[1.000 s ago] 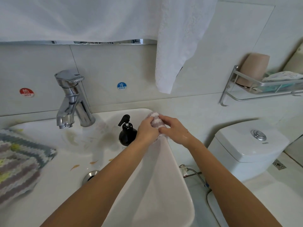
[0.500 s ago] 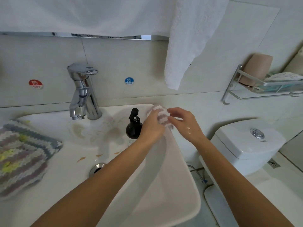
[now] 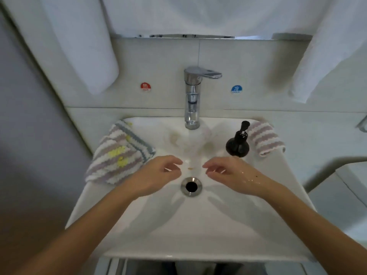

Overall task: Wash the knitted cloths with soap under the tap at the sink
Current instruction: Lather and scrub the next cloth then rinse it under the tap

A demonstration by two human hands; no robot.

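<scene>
Head view: both hands hang over the middle of the sink (image 3: 198, 225), just above the drain (image 3: 191, 186) at the centre of the frame. The left hand (image 3: 156, 176) has its fingers loosely curled and holds nothing; its grip is relaxed and fairly wide. The right hand (image 3: 232, 175) mirrors it, fingers loosely bent, wet on the back, and it too holds nothing. The fingertips of the two hands face each other across a gap, not touching.

The task's things lie to either side. The larger striped cloth (image 3: 119, 153), with grey edge and yellow patches, rests folded on the sink's left rim, in the middle left of the frame; its near corner lies just beside the left hand, and its long axis runs from upper right down to lower left. The smaller pink-striped cloth (image 3: 265, 139) sits on the right rear corner of the sink, behind and to the right of the black soap dispenser (image 3: 237, 143), which stands between it and the right hand.

The tap (image 3: 191, 100) stands at the upper centre, its spout over the basin; whether water runs is unclear through the blur.

Judging from this, the larger cloth is the nearer piece, and the left hand is the one best placed to take it, moving leftward and slightly up in the frame.
</scene>
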